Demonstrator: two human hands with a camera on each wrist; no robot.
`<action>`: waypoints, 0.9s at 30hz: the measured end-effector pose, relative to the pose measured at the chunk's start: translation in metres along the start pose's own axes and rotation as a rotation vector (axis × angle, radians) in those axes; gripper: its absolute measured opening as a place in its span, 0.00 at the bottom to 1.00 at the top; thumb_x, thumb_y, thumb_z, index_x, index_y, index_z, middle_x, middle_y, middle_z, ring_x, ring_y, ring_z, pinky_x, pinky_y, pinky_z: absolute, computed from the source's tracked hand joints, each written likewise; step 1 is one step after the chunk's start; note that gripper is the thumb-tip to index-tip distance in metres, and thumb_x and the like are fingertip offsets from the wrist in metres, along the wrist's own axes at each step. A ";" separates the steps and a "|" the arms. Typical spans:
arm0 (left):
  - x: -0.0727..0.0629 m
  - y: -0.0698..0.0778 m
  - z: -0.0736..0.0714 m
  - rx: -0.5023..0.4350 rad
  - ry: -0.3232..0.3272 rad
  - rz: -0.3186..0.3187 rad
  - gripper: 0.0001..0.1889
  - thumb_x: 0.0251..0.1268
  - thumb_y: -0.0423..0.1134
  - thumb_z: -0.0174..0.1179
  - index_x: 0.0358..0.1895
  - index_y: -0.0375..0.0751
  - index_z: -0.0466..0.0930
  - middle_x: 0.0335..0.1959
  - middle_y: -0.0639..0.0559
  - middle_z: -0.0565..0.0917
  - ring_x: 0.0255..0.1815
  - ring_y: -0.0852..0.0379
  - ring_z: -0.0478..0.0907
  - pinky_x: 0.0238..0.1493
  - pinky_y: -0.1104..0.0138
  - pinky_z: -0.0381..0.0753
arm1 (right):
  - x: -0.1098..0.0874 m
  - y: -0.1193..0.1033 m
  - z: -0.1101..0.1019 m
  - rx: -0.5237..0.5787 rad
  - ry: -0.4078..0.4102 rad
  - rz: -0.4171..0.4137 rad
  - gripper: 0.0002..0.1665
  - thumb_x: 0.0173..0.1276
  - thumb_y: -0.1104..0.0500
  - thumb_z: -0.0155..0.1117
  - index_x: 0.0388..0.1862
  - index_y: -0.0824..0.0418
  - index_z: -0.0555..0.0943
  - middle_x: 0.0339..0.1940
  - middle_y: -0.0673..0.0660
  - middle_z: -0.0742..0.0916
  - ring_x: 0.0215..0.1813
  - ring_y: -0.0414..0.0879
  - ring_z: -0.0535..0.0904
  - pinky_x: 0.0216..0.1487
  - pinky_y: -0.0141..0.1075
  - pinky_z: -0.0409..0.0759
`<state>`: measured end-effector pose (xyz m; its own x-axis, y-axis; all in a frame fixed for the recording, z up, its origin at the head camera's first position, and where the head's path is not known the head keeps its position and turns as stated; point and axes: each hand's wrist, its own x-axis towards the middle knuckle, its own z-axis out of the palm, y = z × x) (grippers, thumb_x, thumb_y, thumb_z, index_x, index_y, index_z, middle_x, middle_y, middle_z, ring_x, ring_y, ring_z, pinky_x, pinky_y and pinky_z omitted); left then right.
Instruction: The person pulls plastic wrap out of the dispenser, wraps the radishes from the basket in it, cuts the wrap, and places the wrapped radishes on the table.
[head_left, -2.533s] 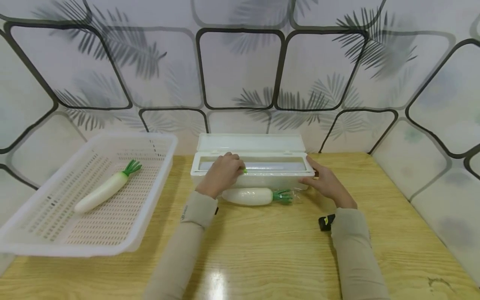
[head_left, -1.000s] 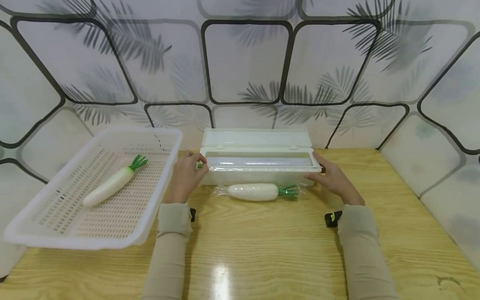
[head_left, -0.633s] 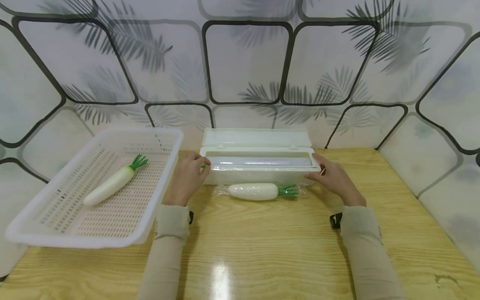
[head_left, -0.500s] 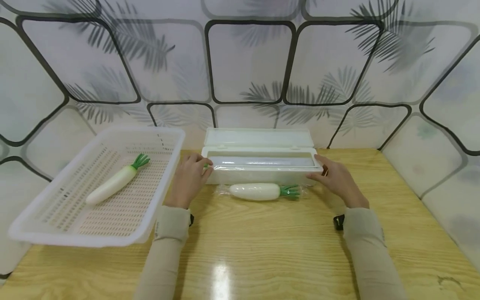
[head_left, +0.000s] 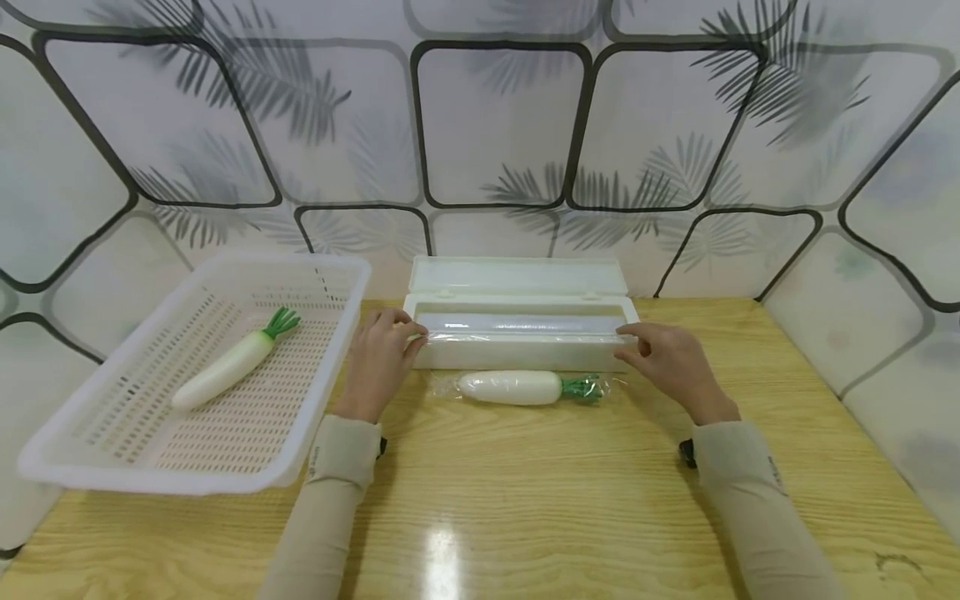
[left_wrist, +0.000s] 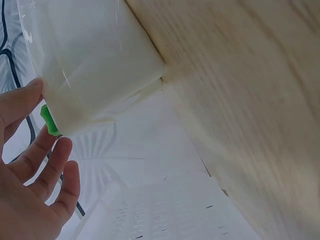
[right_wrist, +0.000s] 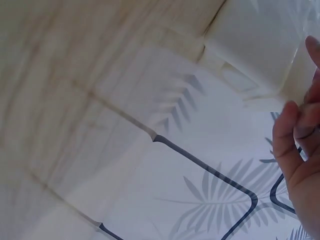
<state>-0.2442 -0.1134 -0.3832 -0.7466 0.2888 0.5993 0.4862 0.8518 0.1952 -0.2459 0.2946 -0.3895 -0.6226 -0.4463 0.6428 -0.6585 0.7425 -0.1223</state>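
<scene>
A white cling film box (head_left: 517,358) stands at the back of the table, its lid (head_left: 517,277) raised and a roll of film (head_left: 525,323) inside. My left hand (head_left: 377,358) pinches the edge of the clear film at the box's front left corner. Beside those fingertips sits a small green cutter slider (left_wrist: 49,120). At the front right corner, the thumb and forefinger of my right hand (head_left: 670,360) pinch the film's other end. Directly in front of the box lies a white radish (head_left: 510,387) with green tops, wrapped in clear film.
To the left, a white perforated basket (head_left: 318,400) holds an unwrapped white radish (head_left: 225,368). Patterned wall covering (head_left: 498,125) rises close behind the box. The wooden table (head_left: 540,500) extends toward me.
My left hand went left along the box front with the green slider to the corner. My right hand left the box's right end and pinches film at the front edge. The wrapped radish shifted slightly nearer.
</scene>
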 end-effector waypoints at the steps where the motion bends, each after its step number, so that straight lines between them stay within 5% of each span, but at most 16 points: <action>1: 0.000 0.000 0.000 -0.002 0.008 0.006 0.05 0.63 0.34 0.72 0.38 0.36 0.90 0.42 0.40 0.84 0.46 0.40 0.79 0.47 0.53 0.81 | 0.001 0.000 0.000 0.026 0.002 -0.003 0.20 0.48 0.66 0.83 0.41 0.69 0.88 0.16 0.47 0.76 0.19 0.35 0.63 0.20 0.37 0.68; 9: 0.001 0.002 0.000 -0.033 0.031 -0.003 0.03 0.61 0.31 0.72 0.35 0.34 0.89 0.41 0.40 0.84 0.46 0.41 0.78 0.47 0.53 0.80 | 0.003 0.001 0.000 0.185 0.000 -0.001 0.26 0.61 0.45 0.73 0.41 0.68 0.88 0.19 0.46 0.80 0.21 0.37 0.72 0.24 0.38 0.76; 16: 0.001 0.002 0.002 -0.029 0.036 0.008 0.03 0.60 0.30 0.72 0.33 0.34 0.88 0.42 0.40 0.84 0.47 0.41 0.78 0.49 0.55 0.80 | 0.001 -0.004 0.002 0.178 0.019 0.045 0.12 0.52 0.73 0.78 0.36 0.69 0.88 0.22 0.50 0.84 0.22 0.40 0.74 0.24 0.36 0.75; 27: -0.004 0.003 0.000 -0.062 0.026 0.017 0.03 0.62 0.28 0.71 0.33 0.33 0.86 0.45 0.38 0.82 0.50 0.39 0.77 0.52 0.51 0.78 | 0.004 -0.008 -0.001 0.207 -0.002 0.089 0.08 0.55 0.75 0.76 0.30 0.66 0.86 0.25 0.53 0.86 0.25 0.42 0.77 0.26 0.34 0.77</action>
<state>-0.2402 -0.1119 -0.3849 -0.7263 0.2909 0.6228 0.5267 0.8177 0.2322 -0.2424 0.2873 -0.3847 -0.6827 -0.3844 0.6214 -0.6736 0.6606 -0.3314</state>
